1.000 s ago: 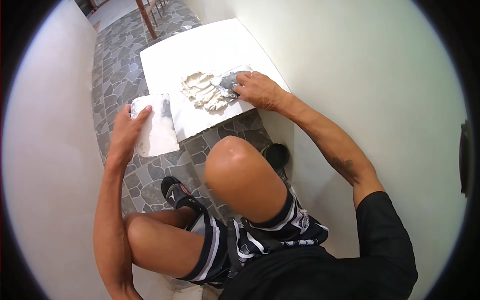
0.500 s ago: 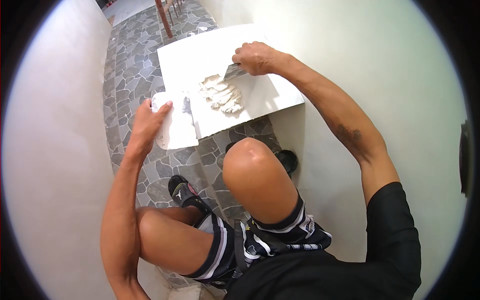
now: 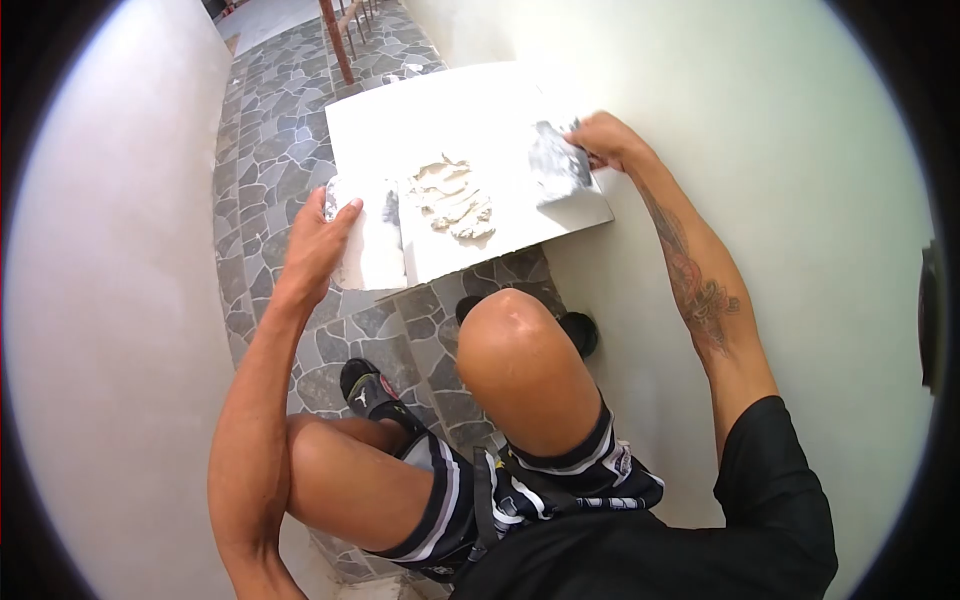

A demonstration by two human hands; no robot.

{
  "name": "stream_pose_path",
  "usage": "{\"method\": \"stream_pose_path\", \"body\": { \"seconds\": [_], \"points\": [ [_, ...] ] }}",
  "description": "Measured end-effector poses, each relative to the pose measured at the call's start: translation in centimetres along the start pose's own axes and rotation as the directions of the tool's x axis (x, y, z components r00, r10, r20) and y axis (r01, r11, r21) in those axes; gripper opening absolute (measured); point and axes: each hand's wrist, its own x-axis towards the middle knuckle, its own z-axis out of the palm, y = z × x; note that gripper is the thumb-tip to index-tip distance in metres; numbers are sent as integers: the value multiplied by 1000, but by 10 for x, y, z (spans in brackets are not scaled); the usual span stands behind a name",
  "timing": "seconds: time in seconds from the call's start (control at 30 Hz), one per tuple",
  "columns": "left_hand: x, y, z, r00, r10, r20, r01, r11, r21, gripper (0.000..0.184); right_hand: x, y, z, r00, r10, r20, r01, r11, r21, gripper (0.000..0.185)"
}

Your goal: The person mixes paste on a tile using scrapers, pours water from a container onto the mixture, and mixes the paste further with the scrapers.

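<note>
A mound of off-white putty (image 3: 453, 200) lies ridged and spread on a white board (image 3: 400, 125). My left hand (image 3: 316, 245) is closed on the left edge of a flat white plate (image 3: 370, 250) with rounded corners and a grey smear, its thumb on top. The plate's right edge overlaps the board's left side. Over the right part of the board, my right hand (image 3: 612, 142) grips a wide-bladed putty knife (image 3: 556, 165), its grey blade smeared white and turned face up. The knife is apart from the putty. My fingers mostly hide its handle.
Pale walls (image 3: 120, 280) rise close on both sides of a grey stone-patterned floor (image 3: 275, 130). My bent knee (image 3: 515, 340) stands just in front of the board. A rust-brown post (image 3: 337, 45) is beyond the board's far edge.
My right hand has moved right and slightly down, away from the putty, and the knife's blade has turned flat. My left hand and plate have shifted slightly right in view.
</note>
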Motion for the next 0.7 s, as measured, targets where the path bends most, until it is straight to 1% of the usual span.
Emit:
{"method": "stream_pose_path", "body": {
  "seconds": [0.07, 0.17, 0.27, 0.3, 0.37, 0.5, 0.57, 0.63, 0.7],
  "points": [
    [3, -2, 0, 999, -7, -37, 7, 1000, 6, 43, -2, 12, 8, 998, 50, -39, -49, 999, 17, 23],
    [1, -2, -2, 999, -40, -12, 40, 999, -36, 38, 14, 0, 18, 984, 167, -53, -174, 972, -159, 28],
    [6, -11, -7, 998, -4, -66, 4, 1000, 2, 34, 29, 15, 25, 983, 179, -40, -182, 980, -80, 29],
    [6, -11, -8, 996, -7, -91, 7, 1000, -7, 32, 33, 14, 28, 975, 219, -23, -220, 969, -109, 30],
    [8, -14, -8, 991, -15, -133, 13, 1000, -23, 28, 41, 14, 27, 987, 160, 37, -152, 977, -151, 31],
    [12, -22, -8, 992, -69, -108, 67, 998, -20, 28, 37, 7, 51, 993, 35, 108, -10, 974, -225, 29],
    [13, -25, -5, 989, -100, -112, 100, 995, -9, 27, 33, -4, 66, 990, 37, 137, -3, 970, -243, 27],
    [14, -26, 1, 990, -93, -104, 92, 996, -16, 28, 24, -12, 75, 987, 29, 159, 16, 961, -275, 26],
    [17, -32, 6, 991, -84, -100, 84, 996, -11, 28, 20, -18, 78, 978, 48, 205, -2, 976, -220, 34]
  ]
}}
